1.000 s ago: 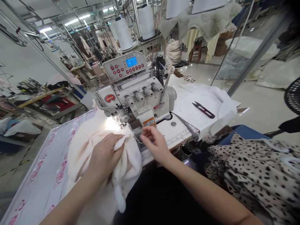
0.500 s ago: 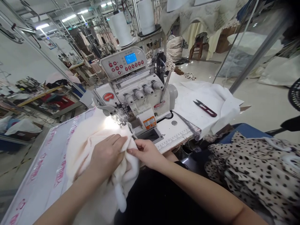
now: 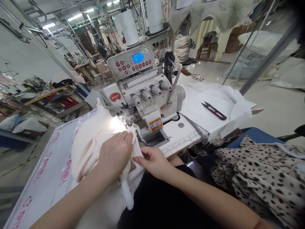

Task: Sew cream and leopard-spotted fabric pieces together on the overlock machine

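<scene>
A cream fleece fabric lies bunched on the table in front of a white overlock sewing machine. My left hand presses down on the fabric with its fingers curled around a fold near the presser foot. My right hand pinches the fabric's edge just to the right of the left hand, in front of the machine bed. A thin thread tail runs from the fabric towards the needle area.
Red-handled thread snips lie on a white cloth right of the machine. A pile of leopard-print fabric sits at the lower right. Thread cones stand behind the machine. The table top has pink printed plastic.
My right hand has come back from the machine bed to the fabric edge and taken hold of it beside my left hand. The left hand stays on the fabric.
</scene>
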`<state>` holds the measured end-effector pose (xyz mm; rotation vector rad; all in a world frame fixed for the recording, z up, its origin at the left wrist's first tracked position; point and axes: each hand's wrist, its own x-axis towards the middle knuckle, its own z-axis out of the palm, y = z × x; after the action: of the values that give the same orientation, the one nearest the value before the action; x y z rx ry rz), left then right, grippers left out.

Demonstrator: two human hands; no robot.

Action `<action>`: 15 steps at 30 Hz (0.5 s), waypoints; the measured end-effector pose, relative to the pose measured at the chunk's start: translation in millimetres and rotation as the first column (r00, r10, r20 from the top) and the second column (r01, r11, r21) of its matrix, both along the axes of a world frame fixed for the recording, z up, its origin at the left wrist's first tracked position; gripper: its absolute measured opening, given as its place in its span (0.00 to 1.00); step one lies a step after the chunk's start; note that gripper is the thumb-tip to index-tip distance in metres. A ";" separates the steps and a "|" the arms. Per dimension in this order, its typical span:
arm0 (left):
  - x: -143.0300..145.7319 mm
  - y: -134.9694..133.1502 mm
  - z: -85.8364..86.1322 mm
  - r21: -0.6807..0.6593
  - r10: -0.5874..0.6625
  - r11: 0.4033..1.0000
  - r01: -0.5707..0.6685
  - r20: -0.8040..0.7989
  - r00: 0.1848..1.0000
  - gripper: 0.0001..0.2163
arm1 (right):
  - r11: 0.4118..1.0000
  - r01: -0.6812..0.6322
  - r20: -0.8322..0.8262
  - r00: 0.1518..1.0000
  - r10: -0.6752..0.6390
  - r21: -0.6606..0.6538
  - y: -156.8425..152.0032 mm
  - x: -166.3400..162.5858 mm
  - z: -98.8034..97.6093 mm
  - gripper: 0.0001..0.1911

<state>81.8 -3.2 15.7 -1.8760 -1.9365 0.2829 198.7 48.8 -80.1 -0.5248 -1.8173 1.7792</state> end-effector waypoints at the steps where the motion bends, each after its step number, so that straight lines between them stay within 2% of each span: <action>1: 1.0 1.7 -0.3 -0.003 0.000 1.000 0.000 -0.008 1.000 0.09 | 1.000 0.007 -0.007 1.000 -0.007 0.007 2.1 -0.5 0.7 0.10; 5: 3.7 11.9 -1.7 0.007 0.038 0.999 -0.037 -0.039 0.999 0.09 | 1.000 0.024 -0.054 0.998 -0.025 -0.014 13.4 -8.7 4.6 0.09; 7: 3.7 11.2 -2.3 0.038 0.046 0.998 -0.046 -0.011 0.999 0.10 | 0.989 -0.036 -0.110 0.994 0.020 -0.143 16.1 -12.3 5.4 0.08; 8: 2.6 7.0 -2.4 0.057 0.035 0.998 -0.036 0.020 0.999 0.11 | 0.966 -0.090 -0.153 0.987 0.053 -0.243 16.0 -12.6 5.3 0.09; 9: 0.5 -0.2 -2.2 0.087 0.017 0.996 -0.022 0.051 0.999 0.12 | 0.924 -0.151 -0.202 0.976 0.083 -0.351 15.0 -11.8 4.8 0.12; 11: -7.6 -23.7 -0.2 0.145 -0.013 0.989 -0.001 0.095 0.995 0.13 | 0.804 -0.277 -0.281 0.949 0.144 -0.526 10.8 -7.2 3.0 0.19; 13: -19.7 -55.8 5.1 0.181 -0.003 0.983 -0.017 0.110 0.994 0.12 | 0.696 -0.366 -0.311 0.927 0.211 -0.617 4.7 -2.4 1.5 0.22; 15: -31.1 -88.1 14.6 0.189 0.045 0.979 -0.072 0.141 0.989 0.10 | 0.638 -0.416 -0.317 0.909 0.270 -0.648 -2.7 -4.0 2.9 0.20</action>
<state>50.7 -91.3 30.2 -1.7533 -2.0305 -0.0178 194.7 46.1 -77.2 -0.2524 -1.0806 2.7090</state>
